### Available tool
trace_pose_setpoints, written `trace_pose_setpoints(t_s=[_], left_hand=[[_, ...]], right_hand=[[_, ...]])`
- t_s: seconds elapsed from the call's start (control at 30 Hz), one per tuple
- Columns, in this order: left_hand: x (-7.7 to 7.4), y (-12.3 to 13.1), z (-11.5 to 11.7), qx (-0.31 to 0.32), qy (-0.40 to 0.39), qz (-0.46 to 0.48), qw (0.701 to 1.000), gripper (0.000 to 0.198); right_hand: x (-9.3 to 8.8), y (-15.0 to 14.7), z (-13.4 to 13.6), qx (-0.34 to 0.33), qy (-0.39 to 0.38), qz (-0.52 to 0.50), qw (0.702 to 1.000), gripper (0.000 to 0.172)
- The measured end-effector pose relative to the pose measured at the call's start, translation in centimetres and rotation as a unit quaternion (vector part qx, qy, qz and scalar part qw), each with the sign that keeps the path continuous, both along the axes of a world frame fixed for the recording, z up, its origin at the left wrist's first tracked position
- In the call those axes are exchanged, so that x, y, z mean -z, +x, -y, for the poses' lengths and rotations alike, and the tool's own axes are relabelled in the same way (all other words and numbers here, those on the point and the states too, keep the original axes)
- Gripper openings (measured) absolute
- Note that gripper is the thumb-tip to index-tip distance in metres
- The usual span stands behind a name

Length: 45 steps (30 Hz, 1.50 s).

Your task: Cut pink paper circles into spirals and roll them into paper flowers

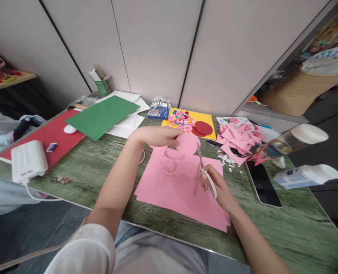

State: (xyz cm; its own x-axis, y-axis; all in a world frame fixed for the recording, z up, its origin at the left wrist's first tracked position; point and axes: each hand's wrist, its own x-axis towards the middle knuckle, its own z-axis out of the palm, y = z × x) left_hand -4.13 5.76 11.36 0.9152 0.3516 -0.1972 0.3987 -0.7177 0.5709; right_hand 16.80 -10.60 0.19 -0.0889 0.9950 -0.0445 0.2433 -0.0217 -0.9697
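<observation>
Between the fingers of my left hand (165,136) is a pink paper circle (188,144), held up above the table. My right hand (214,186) grips a pair of scissors (205,173) by the white handles, blades pointing up beside the circle's right edge. Below both hands lie pink paper sheets (169,190), stacked slightly askew. Another pink rounded piece (158,147) shows partly under my left hand; the rest of it is hidden. Behind, a yellow sheet (210,118) carries small coloured pieces (183,121) and red paper circles (203,128).
Pink offcuts (240,139) heap at the back right, near a phone (263,184) and a white bottle (306,176). A green sheet (103,116), a red sheet (43,140) and a white power bank (29,160) with a cable lie left. A wall stands behind the table.
</observation>
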Motion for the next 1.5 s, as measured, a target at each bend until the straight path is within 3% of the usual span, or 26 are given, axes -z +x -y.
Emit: trace_pose_setpoints(t_s=[0.27,0.97,1.5], left_hand=[[0.9,0.3,-0.3,0.027,-0.007,-0.017,0.999,0.028],[0.2,-0.6,-0.5,-0.006,0.005,0.03,1.0,0.014],[0.7,0.5,-0.1,0.04,-0.027,0.0,0.999,0.021]], right_hand=[[-0.3,-0.1,0.0,-0.006,0.001,0.011,1.0,0.023],[-0.1,0.1,0.0,-0.018,-0.017,0.002,1.0,0.02],[0.0,0.3,0.0,-0.025,0.001,-0.011,1.0,0.018]])
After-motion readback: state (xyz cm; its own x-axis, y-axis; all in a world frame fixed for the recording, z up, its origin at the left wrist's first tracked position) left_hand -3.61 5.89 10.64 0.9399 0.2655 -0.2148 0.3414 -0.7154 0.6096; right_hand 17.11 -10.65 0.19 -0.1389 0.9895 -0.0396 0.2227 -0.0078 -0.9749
